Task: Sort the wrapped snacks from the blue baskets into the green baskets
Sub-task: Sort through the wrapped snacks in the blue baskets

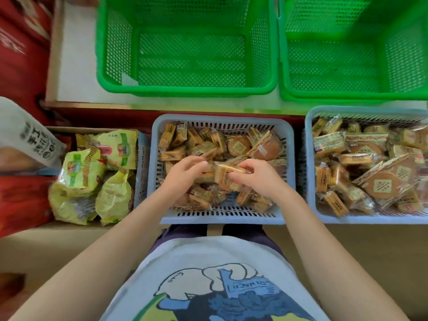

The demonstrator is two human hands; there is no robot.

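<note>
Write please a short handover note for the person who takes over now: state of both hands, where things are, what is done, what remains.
Right hand grips a wrapped snack over the middle blue basket; left hand touches the same pack's end.
Both green baskets hold no snacks.
Middle blue basket and right blue basket are full of mixed packs.
Done: nothing sorted yet.
Left: all of it.

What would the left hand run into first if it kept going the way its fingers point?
Likely the wrapped snack gripped by the right hand; the left hand points right toward it, nearly touching.
</note>
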